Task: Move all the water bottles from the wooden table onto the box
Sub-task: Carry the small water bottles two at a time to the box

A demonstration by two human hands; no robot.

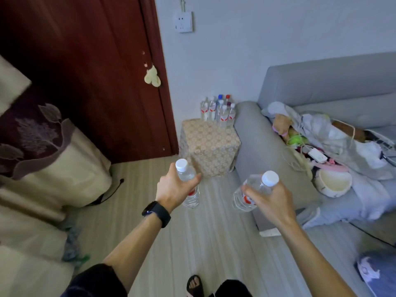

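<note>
My left hand (pixel 172 188) grips a clear water bottle (pixel 188 185) with a white cap, held upright above the floor. My right hand (pixel 272 200) grips a second clear bottle (pixel 252 192) with a white cap and a red label, tilted to the right. Ahead stands the box (pixel 209 146), covered in a beige patterned cloth, between the door and the sofa arm. Several water bottles (pixel 218 110) with white, blue and red caps stand grouped on its back part. The wooden table is out of view.
A dark red door (pixel 90 71) is at the left and a grey sofa (pixel 321 93) piled with clothes and bags at the right. A curtain (pixel 42 146) hangs at the far left. My sandalled foot (pixel 195 286) is on the striped floor.
</note>
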